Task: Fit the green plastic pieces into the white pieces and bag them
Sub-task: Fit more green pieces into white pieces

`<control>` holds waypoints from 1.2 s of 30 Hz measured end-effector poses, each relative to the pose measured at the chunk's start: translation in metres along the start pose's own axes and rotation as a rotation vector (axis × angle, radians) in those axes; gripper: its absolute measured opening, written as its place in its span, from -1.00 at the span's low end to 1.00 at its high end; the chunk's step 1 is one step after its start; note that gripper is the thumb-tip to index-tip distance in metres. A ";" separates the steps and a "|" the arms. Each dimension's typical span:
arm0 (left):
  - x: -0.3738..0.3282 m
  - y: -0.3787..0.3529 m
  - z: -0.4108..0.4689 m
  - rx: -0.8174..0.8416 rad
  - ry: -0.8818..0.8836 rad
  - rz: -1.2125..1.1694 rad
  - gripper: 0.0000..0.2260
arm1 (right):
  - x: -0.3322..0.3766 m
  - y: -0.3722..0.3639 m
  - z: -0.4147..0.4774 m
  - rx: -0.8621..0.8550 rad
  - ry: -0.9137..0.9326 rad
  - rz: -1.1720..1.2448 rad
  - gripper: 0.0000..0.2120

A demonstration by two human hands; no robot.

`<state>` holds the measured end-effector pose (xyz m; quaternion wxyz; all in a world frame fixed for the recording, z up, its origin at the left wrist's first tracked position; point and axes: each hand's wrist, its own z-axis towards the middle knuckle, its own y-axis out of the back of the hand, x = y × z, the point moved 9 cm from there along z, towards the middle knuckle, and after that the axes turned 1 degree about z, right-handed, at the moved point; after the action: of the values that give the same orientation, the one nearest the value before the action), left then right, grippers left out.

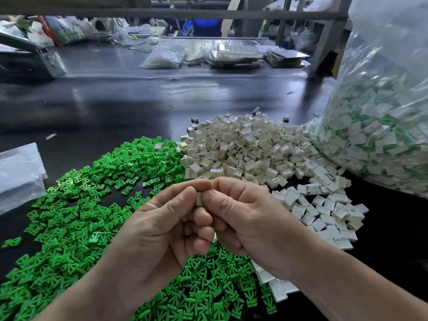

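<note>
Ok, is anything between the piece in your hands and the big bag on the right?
Nothing visible blocks it. The left hand and right hand pinch the white piece above the table; the loose white pile lies lower, toward the bag. The bag's mouth is out of frame.

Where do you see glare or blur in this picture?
Head view: light glares in streaks on the dark table; the clear bag on the right is shiny and smeared toward its top; the left hand and right hand, pinching a white piece, are slightly soft at the fingertips; the green pieces are sharp.
</note>
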<state>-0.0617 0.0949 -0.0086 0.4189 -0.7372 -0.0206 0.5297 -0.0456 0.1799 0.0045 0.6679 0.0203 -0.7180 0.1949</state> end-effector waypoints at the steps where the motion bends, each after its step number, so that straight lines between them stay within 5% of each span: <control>1: 0.001 0.001 0.000 -0.014 0.009 -0.003 -0.55 | -0.001 -0.001 0.000 0.000 -0.007 -0.016 -0.82; 11: 0.000 -0.002 0.000 -0.006 -0.040 0.016 -0.57 | -0.004 0.001 0.000 0.002 -0.018 -0.020 -0.65; 20: -0.006 -0.001 -0.002 -0.059 -0.114 0.087 -0.59 | -0.002 -0.002 -0.001 -0.015 0.021 -0.029 -0.83; 27: -0.012 -0.004 -0.003 -0.129 -0.189 0.148 -0.81 | -0.006 -0.002 0.003 -0.019 0.002 0.030 -0.76; 36: -0.032 0.006 -0.003 -0.170 -0.353 0.611 -0.81 | -0.003 0.009 0.003 -0.133 0.058 -0.096 -0.79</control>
<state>-0.0757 0.0736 0.0122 0.1685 -0.6386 0.0848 0.7461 -0.0510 0.1863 -0.0003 0.6969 0.0049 -0.7079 0.1150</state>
